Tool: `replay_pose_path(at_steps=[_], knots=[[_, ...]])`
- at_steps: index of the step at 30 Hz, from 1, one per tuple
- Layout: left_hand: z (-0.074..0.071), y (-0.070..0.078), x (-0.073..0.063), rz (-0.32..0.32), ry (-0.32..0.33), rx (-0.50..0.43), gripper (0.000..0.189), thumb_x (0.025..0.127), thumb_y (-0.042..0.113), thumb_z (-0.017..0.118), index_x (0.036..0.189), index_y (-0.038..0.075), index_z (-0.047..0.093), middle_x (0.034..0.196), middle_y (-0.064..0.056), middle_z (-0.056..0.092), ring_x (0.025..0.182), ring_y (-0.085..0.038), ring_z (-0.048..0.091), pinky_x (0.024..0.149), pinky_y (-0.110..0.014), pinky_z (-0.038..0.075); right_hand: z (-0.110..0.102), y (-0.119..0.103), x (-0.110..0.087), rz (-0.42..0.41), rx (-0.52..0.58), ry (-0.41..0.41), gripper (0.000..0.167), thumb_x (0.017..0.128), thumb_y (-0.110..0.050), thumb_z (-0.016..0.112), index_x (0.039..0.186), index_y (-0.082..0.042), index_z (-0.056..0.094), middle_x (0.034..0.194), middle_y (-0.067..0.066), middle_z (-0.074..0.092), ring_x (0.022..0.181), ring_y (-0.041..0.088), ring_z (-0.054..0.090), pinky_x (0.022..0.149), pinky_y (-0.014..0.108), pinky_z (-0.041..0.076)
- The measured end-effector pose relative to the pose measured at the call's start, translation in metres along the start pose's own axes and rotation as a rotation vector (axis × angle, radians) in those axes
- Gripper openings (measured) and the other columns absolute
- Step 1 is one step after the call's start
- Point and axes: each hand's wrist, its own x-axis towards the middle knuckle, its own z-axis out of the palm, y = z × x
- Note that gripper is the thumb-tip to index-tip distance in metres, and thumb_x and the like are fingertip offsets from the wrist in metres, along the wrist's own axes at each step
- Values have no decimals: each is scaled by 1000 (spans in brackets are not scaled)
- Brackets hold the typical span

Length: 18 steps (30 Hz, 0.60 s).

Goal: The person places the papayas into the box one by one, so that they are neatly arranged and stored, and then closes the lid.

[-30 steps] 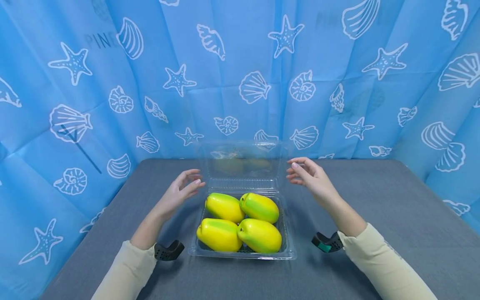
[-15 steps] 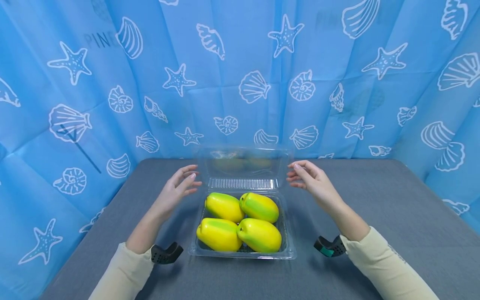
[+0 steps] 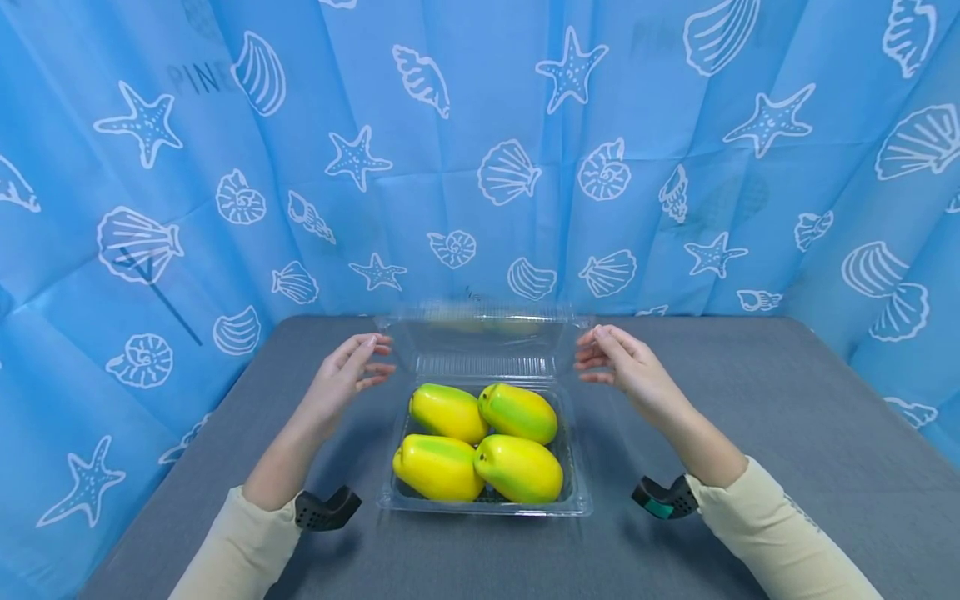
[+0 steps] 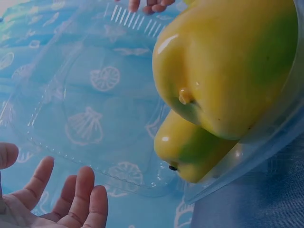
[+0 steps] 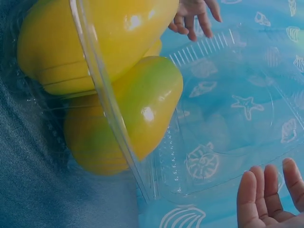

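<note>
Several yellow-green papayas [image 3: 519, 471] lie in two rows in a clear plastic clamshell box [image 3: 487, 507]. Its hinged lid [image 3: 487, 340] leans back, away from the person. My left hand [image 3: 341, 375] is at the lid's left side, fingers relaxed; in the left wrist view the left fingers [image 4: 81, 194] are spread and grip nothing. Beside the lid's right edge is my right hand [image 3: 633, 375], loosely bent. The right wrist view has the right fingers [image 5: 270, 190] apart from each other and holding nothing. Whether either hand touches the lid, I cannot tell.
A grey cloth-covered table [image 3: 757, 400] carries the box. Behind it hangs a blue curtain [image 3: 480, 108] with white shells and starfish. Black wrist straps, the left strap [image 3: 328, 509] and the right strap [image 3: 666, 497], sit at the cuffs.
The lid has tipped further back and its top edge sits lower. Both hands have shifted slightly, the left hand outward from the lid. The papayas and box base have not moved.
</note>
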Motion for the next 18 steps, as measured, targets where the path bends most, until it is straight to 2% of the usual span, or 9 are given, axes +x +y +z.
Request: replay_pose_path(at_steps=[5, 11, 18], knots=[[0, 3, -1, -17, 17, 28, 54, 100, 46, 32, 127, 1, 45, 123, -15, 49, 104, -22, 60, 102, -45, 45, 0, -3, -2, 21, -30, -21, 53, 101, -44, 29, 117, 4, 46, 101, 11, 53, 89, 16, 59, 80, 27, 56], [0, 5, -2, -41, 29, 65, 58, 99, 49, 28, 123, -1, 47, 126, -19, 49, 106, -25, 60, 101, -44, 46, 0, -8, -6, 49, -53, -35, 59, 100, -46, 28, 118, 6, 47, 109, 22, 53, 87, 13, 60, 79, 28, 56], [-1, 5, -5, -63, 15, 93, 59, 99, 49, 28, 122, -2, 49, 127, -20, 49, 107, -27, 60, 100, -43, 47, -1, -11, -9, 71, -63, -62, 60, 100, -47, 28, 117, 7, 47, 106, 16, 55, 88, 16, 60, 78, 29, 57]])
